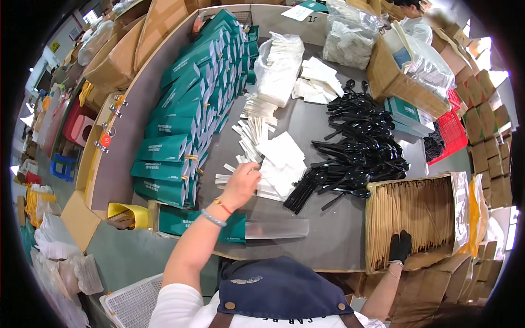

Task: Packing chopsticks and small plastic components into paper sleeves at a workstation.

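Note:
My left hand (243,183), bare with two bracelets, is over the white napkins (281,156) and slim white packets (249,142) at mid-table. Its fingers are curled in a pinch, and whatever lies between them is hidden. In a black glove, my right hand (400,247) reaches into a carton of thin wooden sticks (421,216) at the near right. Its fingers close around sticks at the box's near side. A heap of black plastic spoons (358,147) lies between the hands, farther back. Rows of filled green pouches (175,126) stand along the left side.
By the near edge lie a green pouch (232,227) and a clear plastic sleeve (278,228). A yellow bin (128,214) sits at the left corner. Bagged napkins (279,68) and a brown carton (407,82) stand at the back. A red basket (451,136) is at the right.

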The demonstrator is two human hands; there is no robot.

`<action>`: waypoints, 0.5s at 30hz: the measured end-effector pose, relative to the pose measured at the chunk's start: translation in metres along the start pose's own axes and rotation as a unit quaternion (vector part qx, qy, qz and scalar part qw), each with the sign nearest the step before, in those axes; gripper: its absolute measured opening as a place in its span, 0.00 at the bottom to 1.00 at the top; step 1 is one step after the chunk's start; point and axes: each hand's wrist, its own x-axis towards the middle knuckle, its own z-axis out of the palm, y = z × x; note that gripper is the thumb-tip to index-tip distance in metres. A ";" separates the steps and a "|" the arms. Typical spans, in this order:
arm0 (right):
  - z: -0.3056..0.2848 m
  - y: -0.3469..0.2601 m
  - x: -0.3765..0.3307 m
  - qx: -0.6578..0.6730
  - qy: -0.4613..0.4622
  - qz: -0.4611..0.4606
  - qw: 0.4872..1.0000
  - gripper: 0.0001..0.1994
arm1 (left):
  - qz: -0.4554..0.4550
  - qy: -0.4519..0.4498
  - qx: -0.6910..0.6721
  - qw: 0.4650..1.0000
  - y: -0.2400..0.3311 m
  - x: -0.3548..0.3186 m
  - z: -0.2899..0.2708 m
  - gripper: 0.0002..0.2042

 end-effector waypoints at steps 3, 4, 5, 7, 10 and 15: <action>0.001 -0.016 0.000 0.062 -0.016 0.096 0.993 0.13 | -0.022 -0.023 -0.011 0.999 0.003 0.010 0.019 0.04; -0.014 -0.038 -0.005 -0.004 -0.033 0.062 0.998 0.12 | -0.057 -0.049 0.002 0.997 0.005 0.011 0.022 0.03; -0.010 -0.028 -0.006 -0.007 -0.030 0.068 0.997 0.12 | -0.053 -0.052 -0.002 0.997 0.006 0.012 0.024 0.03; 0.003 -0.005 -0.007 -0.012 0.015 -0.011 1.000 0.11 | -0.082 -0.060 0.002 0.995 0.006 0.010 0.024 0.03; -0.013 -0.043 -0.011 -0.043 0.081 -0.010 0.996 0.11 | -0.101 -0.028 -0.031 0.994 0.025 0.007 0.002 0.02; -0.005 -0.140 -0.025 0.176 -0.064 -0.139 0.972 0.10 | -0.322 -0.047 -0.199 0.924 0.087 -0.027 -0.032 0.03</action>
